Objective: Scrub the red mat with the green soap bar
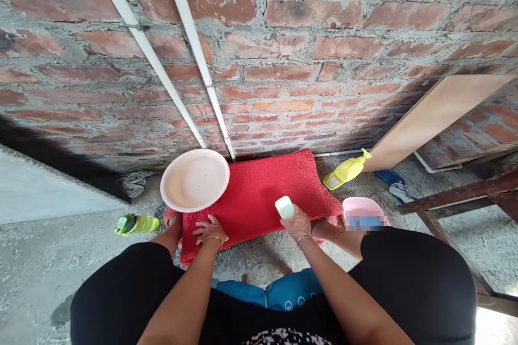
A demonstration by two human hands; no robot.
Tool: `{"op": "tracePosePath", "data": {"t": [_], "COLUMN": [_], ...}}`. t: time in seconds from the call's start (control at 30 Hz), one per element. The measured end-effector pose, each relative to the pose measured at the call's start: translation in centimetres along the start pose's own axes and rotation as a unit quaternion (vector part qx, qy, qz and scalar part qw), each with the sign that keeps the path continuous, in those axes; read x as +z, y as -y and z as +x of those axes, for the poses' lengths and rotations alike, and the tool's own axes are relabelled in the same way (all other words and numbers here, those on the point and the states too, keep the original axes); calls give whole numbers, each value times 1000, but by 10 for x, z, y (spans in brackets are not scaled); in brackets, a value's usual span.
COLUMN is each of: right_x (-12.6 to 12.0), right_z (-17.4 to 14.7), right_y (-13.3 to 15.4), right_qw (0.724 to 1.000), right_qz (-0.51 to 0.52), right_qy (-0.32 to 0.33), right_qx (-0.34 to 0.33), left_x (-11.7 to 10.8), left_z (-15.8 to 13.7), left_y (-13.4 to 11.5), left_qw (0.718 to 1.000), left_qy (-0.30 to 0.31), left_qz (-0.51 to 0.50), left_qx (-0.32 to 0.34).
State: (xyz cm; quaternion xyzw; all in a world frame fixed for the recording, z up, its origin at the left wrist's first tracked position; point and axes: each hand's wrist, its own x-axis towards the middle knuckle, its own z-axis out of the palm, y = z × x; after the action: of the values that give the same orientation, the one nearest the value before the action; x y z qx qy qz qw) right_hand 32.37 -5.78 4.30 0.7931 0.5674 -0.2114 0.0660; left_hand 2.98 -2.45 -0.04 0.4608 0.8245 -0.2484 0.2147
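A red fluffy cloth (259, 194) is spread over a low surface in front of me, its near edge hanging down. My left hand (211, 232) rests on the cloth's near left part with fingers spread, holding nothing. In my right hand (298, 225) is a pale green, rounded block (284, 207), held just above or against the cloth; its exact kind is not clear. A shallow pale pink basin (196, 180) sits at the cloth's far left corner, beyond my left hand.
To the right stand a yellow pump bottle (346, 171) and a pink bucket (364, 213) with blurred contents. A green bottle (137, 224) lies at left. Behind are a brick wall (283, 70) and white pipes (194, 38). A board (437, 118) leans right, near a wooden frame (457, 194).
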Motion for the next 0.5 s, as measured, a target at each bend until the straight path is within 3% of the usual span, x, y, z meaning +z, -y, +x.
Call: {"op": "tracePosePath", "data": {"t": [0.1, 0.17, 0.3, 0.37, 0.43, 0.5], "right_x": [4, -1, -22, -31, -33, -25], "right_z": [-2, 1, 16, 21, 20, 13], "right_y": [16, 2, -54, -68, -60, -33], "right_qw": [998, 998, 984, 968, 975, 992], "right_qz": [-30, -37, 72, 120, 121, 80], "right_qy": [12, 10, -4, -24, -44, -40], "right_qx": [-57, -50, 160, 218, 182, 91], "left_x": [2, 3, 2, 3, 4, 6], "left_z": [2, 3, 3, 3, 3, 5], "left_y": [1, 1, 0, -1, -2, -2], "left_qw": [1000, 1000, 1000, 1000, 1000, 1000], "left_qy": [2, 6, 9, 7, 4, -2], "left_qz": [4, 8, 6, 1, -5, -9], "left_qx": [0, -2, -5, -8, -9, -8]}}
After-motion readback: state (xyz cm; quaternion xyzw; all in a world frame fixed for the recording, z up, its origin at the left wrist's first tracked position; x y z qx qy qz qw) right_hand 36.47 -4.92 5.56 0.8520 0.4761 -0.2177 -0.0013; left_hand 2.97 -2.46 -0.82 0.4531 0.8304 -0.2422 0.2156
